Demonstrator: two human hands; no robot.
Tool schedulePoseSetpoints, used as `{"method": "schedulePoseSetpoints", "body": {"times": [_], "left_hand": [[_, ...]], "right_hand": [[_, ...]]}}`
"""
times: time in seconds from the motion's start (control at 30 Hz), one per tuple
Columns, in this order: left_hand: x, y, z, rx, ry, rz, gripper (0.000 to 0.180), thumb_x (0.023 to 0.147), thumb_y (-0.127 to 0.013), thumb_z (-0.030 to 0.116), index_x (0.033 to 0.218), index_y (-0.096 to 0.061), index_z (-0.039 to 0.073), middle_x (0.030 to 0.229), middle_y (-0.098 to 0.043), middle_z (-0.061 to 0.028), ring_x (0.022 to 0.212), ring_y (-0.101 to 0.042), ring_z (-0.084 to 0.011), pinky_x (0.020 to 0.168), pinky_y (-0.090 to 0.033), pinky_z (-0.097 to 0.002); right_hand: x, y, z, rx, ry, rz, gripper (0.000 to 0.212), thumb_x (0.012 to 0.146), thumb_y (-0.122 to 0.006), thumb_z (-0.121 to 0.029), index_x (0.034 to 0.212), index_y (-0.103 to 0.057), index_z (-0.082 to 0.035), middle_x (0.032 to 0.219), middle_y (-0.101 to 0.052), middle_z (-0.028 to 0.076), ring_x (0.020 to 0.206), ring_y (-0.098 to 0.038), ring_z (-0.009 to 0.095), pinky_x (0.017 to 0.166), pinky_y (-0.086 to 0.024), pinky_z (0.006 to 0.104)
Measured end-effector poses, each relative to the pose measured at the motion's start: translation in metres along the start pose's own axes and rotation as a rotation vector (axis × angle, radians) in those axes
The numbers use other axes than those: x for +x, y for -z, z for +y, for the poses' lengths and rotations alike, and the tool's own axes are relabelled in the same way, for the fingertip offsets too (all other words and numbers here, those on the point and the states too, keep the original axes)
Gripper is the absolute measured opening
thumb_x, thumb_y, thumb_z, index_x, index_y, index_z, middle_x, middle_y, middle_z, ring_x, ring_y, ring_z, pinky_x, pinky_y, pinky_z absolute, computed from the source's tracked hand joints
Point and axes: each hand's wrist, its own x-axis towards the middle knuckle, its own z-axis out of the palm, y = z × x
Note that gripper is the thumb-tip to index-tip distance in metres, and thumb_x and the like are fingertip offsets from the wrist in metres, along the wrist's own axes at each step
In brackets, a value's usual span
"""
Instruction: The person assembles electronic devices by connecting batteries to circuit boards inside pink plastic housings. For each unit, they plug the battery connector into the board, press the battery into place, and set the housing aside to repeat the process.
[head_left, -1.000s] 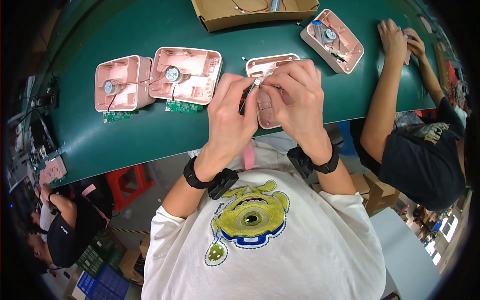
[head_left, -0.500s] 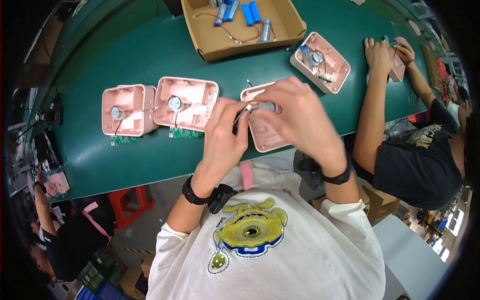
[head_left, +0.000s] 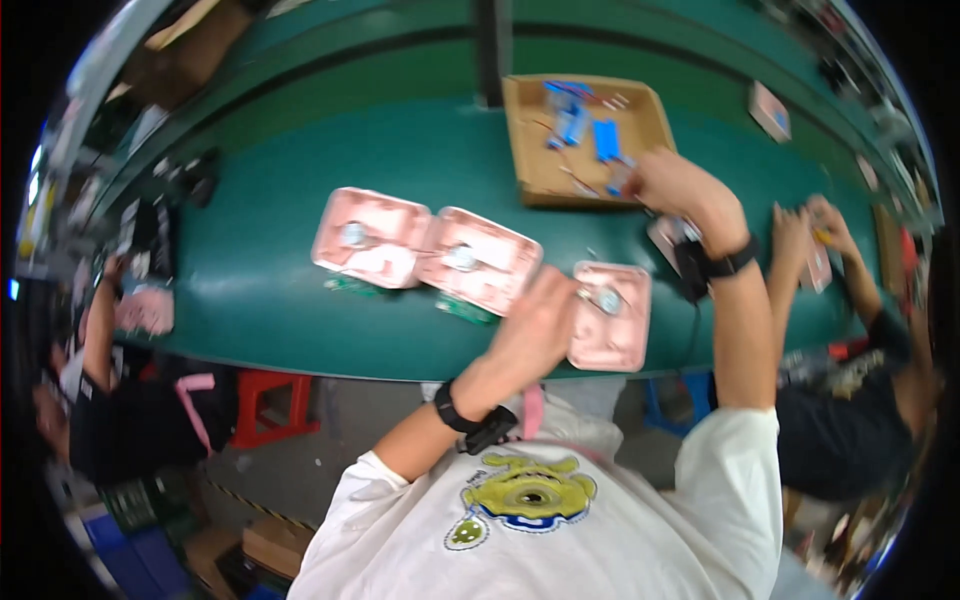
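The person's right hand (head_left: pixel 672 187) reaches in at the near right corner of an open tan cardboard box (head_left: pixel 537 172), far on the smooth green tabletop (head_left: pixel 250 280). Blue cylindrical batteries (head_left: pixel 606 140) with thin wires lie inside. The left hand (head_left: pixel 540 322) is at the left edge of a shallow pale pink plastic housing (head_left: pixel 612 347) containing a round silver motor (head_left: pixel 607 299). Blur leaves it unclear whether either hand is clamped on anything. Further left, two similar housings (head_left: pixel 502 268) hold motors too.

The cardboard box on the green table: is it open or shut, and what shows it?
Open: no lid covers the cardboard box, and blue cylinders show inside it.
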Motion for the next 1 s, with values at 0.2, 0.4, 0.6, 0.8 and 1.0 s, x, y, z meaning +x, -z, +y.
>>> {"method": "schedulePoseSetpoints", "body": {"times": [0.2, 0.4, 0.6, 0.8, 1.0], "left_hand": [[-0.002, 0.0, 0.006, -0.072, 0.026, -0.007, 0.018, 0.095, -0.066, 0.002, 0.112, -0.067, -0.003, 0.107, -0.061, -0.0197, 0.092, -0.065, -0.0436, 0.078, -0.054, -0.0489], [0.001, 0.007, 0.013, -0.045, 0.068, -0.038, 0.02, 0.097, -0.062, 0.002, 0.116, -0.064, -0.004, 0.107, -0.06, -0.0208, 0.094, -0.065, -0.0438, 0.08, -0.054, -0.0497], [0.005, 0.002, 0.01, -0.028, 0.029, -0.031, 0.019, 0.095, -0.07, 0.001, 0.113, -0.068, -0.004, 0.099, -0.064, -0.0179, 0.086, -0.067, -0.0373, 0.076, -0.055, -0.0424], [0.008, 0.001, 0.012, -0.011, 0.06, -0.067, 0.018, 0.094, -0.071, -0.002, 0.112, -0.069, -0.005, 0.098, -0.064, -0.0172, 0.085, -0.068, -0.034, 0.074, -0.055, -0.0401], [0.009, 0.003, 0.013, 0.02, 0.094, -0.043, 0.017, 0.095, -0.069, -0.002, 0.112, -0.069, -0.005, 0.103, -0.065, -0.0169, 0.088, -0.069, -0.0332, 0.077, -0.056, -0.0389]], "right_hand": [[-0.018, 0.014, -0.003, 0.165, -0.025, 0.117, 0.021, 0.082, -0.068, 0.004, 0.098, -0.08, 0.002, 0.09, -0.079, 0.018, 0.082, -0.077, 0.029, 0.077, -0.06, 0.0351], [-0.026, 0.017, -0.036, 0.975, -0.042, 0.564, 0.019, 0.097, -0.067, -0.001, 0.112, -0.072, 0.01, 0.094, -0.078, 0.014, 0.083, -0.075, 0.016, 0.077, -0.061, 0.0289], [-0.056, 0.028, -0.065, 1.318, -0.013, 0.688, 0.012, 0.099, -0.067, 0.0, 0.107, -0.069, 0.008, 0.097, -0.079, 0.019, 0.079, -0.077, 0.021, 0.071, -0.064, 0.0302], [-0.075, 0.019, -0.078, 1.395, 0.093, 0.752, 0.008, 0.098, -0.069, 0.003, 0.103, -0.068, 0.01, 0.098, -0.078, 0.023, 0.079, -0.079, 0.025, 0.065, -0.065, 0.0293], [-0.104, 0.013, -0.084, 1.431, 0.119, 0.629, 0.009, 0.099, -0.067, 0.004, 0.106, -0.067, 0.009, 0.098, -0.077, 0.024, 0.081, -0.079, 0.026, 0.066, -0.066, 0.0305]]}}
